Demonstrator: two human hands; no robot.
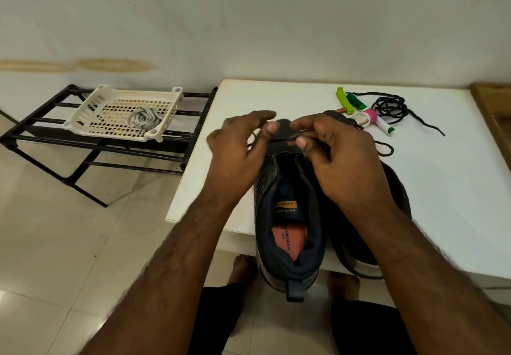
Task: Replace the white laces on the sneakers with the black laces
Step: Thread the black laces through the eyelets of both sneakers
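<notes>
Sneakers were seen at the lower centre of the frame, on the near edge of a white table (442, 188), heels toward the camera, presumably so that the eyelets could be reached from above. The near sneaker (287, 216) lay with its opening in plain view, while the second sneaker (392, 188) was largely hidden under the right forearm just beside it. A black lace (383, 148) was being worked into the near sneaker: part of it was pinched between thumb and fingers of the right hand (331, 155), apparently so its tip could be guided to an eyelet. The left hand (240, 147) was held over the front of the sneaker with loosely curled fingers; whether anything was gripped in it could not be told. A spare black lace (392, 108) was left coiled at the upper right of the frame, likely kept for the second sneaker, next to some small tubes (367, 118). The white laces (143, 120) had been put aside in a cream basket (83, 116) on a black rack (41, 133) at the upper left, well apart from the work. On the tongue, "SPORT" and part of "CAMP…" could be read; "MEMORY" was printed on the orange insole.
</notes>
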